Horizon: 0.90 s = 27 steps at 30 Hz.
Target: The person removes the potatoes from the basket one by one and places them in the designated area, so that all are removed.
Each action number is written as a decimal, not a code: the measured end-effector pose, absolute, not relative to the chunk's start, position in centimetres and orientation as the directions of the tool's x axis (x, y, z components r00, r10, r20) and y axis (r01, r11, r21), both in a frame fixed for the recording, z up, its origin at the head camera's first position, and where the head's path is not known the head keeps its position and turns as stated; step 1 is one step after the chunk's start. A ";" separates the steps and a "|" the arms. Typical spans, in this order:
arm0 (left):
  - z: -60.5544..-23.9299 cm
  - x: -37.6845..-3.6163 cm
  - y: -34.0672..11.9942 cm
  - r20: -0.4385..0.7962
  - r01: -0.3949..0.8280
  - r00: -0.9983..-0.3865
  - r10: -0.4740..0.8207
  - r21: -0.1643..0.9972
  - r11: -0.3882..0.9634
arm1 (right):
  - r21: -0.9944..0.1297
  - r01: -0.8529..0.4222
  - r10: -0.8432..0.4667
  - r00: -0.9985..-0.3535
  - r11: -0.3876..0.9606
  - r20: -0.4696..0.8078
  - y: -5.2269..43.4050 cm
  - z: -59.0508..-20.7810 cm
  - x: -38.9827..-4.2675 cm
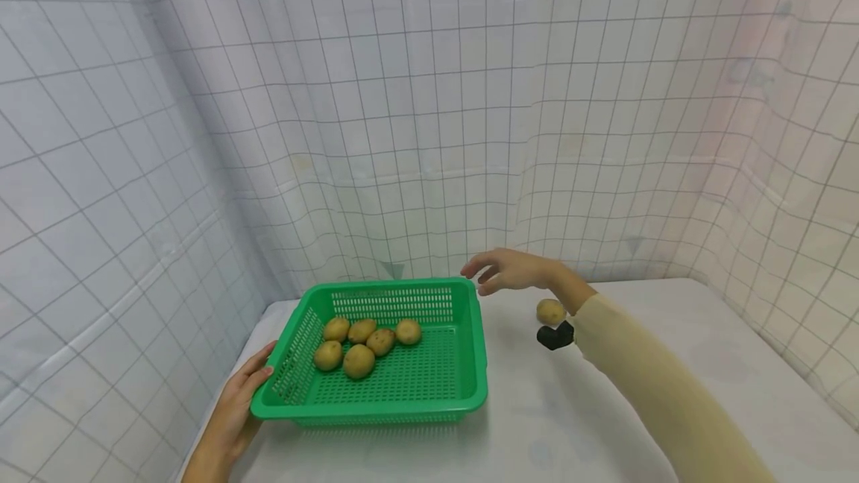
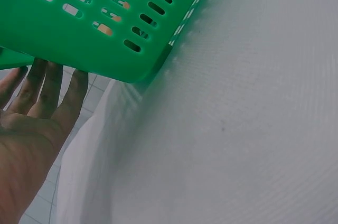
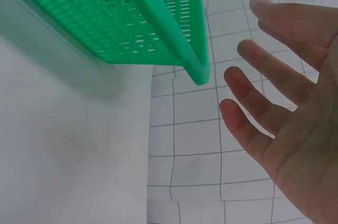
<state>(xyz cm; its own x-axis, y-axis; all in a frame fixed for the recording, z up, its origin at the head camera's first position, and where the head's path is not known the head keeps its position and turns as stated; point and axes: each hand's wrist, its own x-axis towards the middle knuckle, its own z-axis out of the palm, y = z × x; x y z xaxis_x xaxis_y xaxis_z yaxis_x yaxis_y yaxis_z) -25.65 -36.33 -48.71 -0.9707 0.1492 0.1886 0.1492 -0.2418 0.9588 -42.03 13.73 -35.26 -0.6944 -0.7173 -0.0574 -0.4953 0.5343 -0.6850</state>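
Observation:
A green slotted basket (image 1: 463, 364) stands on the white table and holds several potatoes (image 1: 359, 361) near its far left part. My left hand (image 1: 241, 399) rests against the basket's near left corner. In the left wrist view its fingers (image 2: 50, 84) lie straight under the basket's rim (image 2: 79, 28). My right hand (image 1: 502, 272) hovers open and empty just beyond the basket's far right corner; the right wrist view has its spread fingers (image 3: 264, 102) beside that corner (image 3: 195, 71). One loose potato (image 1: 550, 311) lies on the table under my right wrist.
The table (image 1: 604, 408) is covered with a white cloth and is walled in by white grid-patterned curtains (image 1: 429, 133) at the back and both sides. A black wrist-camera mount (image 1: 555, 335) sits under my right forearm. The table's left edge runs by my left hand.

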 end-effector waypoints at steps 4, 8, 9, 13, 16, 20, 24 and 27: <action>-48.7 -25.7 -36.3 0.193 0.152 -0.969 0.154 0.958 -0.244 | -0.695 -0.503 -0.741 -0.668 0.513 -0.064 12.7 -35.0 -42.0; -48.6 -25.6 -36.3 0.194 0.151 -0.968 0.162 0.958 -0.242 | -0.699 -0.520 -0.767 -0.639 0.492 -0.065 11.7 -35.0 -42.1; -48.6 -25.6 -36.3 0.192 0.149 -0.967 0.166 0.959 -0.241 | -0.702 -0.518 -0.770 -0.635 0.488 -0.067 11.5 -35.0 -42.1; -48.5 -25.6 -36.3 0.190 0.147 -0.966 0.174 0.961 -0.233 | -0.719 -0.511 -0.781 -0.621 0.470 -0.069 10.8 -35.0 -42.2; -48.6 -25.6 -36.3 0.195 0.151 -0.966 0.170 0.959 -0.241 | -0.729 -0.507 -0.787 -0.613 0.460 -0.071 10.3 -35.1 -42.2; -48.6 -25.7 -36.5 0.197 0.155 -0.968 0.158 0.958 -0.241 | -0.733 -0.509 -0.795 -0.602 0.451 -0.071 9.3 -35.4 -42.4; -48.6 -25.7 -36.5 0.192 0.154 -0.970 0.152 0.961 -0.227 | -0.733 -0.523 -0.808 -0.585 0.436 -0.063 8.2 -35.5 -42.3; -48.6 -25.8 -36.5 0.188 0.151 -0.970 0.156 0.963 -0.224 | -0.737 -0.526 -0.819 -0.571 0.425 -0.065 7.3 -35.5 -42.3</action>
<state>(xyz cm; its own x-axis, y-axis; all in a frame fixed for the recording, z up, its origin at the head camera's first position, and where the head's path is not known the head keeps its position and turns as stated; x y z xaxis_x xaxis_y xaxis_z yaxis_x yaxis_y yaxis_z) -25.76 -36.48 -48.59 -0.9698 0.1556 0.1879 0.1505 -0.2244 0.9628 -42.29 7.29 -35.52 -0.5708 -0.8186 -0.0647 -0.5261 0.4251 -0.7366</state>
